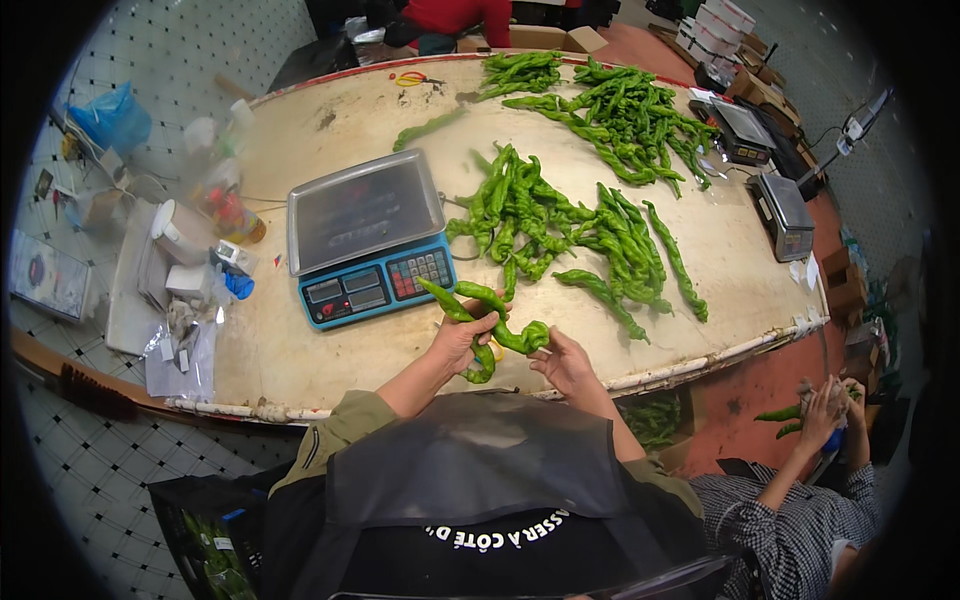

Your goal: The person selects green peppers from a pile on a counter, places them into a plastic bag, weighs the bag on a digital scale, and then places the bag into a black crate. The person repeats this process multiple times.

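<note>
My left hand (459, 339) holds long green peppers, with one pale straight tip pointing up-left and a curved lower end hanging below the fingers. A twisted green pepper (510, 334) reaches from that hand towards the right and ends in a curl. At this curl are the fingertips of my right hand (568, 364); whether they grip it cannot be told. Beyond my hands lies a pile of twisted green peppers (517, 206), with a looser bunch (626, 247) to its right. Just left of the pile stands a blue digital scale (375, 289) with a bare metal pan (367, 214).
Another pepper heap (630, 120) covers the table's far right. Two more scales (739, 131) (784, 214) line the right edge. Yellow-handled scissors (411, 79) lie at the back. A white jug (180, 229) stands left. At lower right, a co-worker's hands (825, 412) hold peppers.
</note>
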The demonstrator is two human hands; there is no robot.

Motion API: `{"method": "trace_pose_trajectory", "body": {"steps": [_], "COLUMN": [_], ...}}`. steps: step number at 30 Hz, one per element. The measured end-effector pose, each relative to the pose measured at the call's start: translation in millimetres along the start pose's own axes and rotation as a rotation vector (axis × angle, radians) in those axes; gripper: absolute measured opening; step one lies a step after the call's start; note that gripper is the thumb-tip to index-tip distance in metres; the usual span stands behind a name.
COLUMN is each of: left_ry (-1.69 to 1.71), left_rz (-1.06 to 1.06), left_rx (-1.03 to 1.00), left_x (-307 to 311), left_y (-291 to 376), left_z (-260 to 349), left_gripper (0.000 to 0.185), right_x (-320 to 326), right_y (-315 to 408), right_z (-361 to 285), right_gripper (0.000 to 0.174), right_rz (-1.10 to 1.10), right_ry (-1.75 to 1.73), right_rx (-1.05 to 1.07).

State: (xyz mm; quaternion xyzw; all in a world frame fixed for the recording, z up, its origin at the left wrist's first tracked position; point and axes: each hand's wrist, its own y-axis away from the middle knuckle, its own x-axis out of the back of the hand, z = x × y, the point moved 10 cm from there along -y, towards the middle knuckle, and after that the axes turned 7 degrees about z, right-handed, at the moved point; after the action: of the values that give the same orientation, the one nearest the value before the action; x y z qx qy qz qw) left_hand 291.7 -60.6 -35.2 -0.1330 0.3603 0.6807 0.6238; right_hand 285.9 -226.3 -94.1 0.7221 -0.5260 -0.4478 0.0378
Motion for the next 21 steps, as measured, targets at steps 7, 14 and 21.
{"method": "trace_pose_trajectory", "body": {"steps": [7,14,21], "left_ry": [-0.006,0.083,0.28], "left_rz": [0.148,0.213,0.157], "left_rx": [0.017,0.116,0.296], "left_x": [19,29,25], "left_y": [-2,-2,-1], "left_z": [-13,-22,-39], "left_gripper": [0.041,0.043,0.042], "right_x": [-57,-62,-60], "right_y": [41,28,19], "right_z": [-46,-28,-7], "right_gripper": [0.056,0.046,0.044], "right_rz": [-0.126,-0.16,-0.231], "right_ry": [0.695,0.628,0.299], "right_rx": [0.486,0.427,0.198]}}
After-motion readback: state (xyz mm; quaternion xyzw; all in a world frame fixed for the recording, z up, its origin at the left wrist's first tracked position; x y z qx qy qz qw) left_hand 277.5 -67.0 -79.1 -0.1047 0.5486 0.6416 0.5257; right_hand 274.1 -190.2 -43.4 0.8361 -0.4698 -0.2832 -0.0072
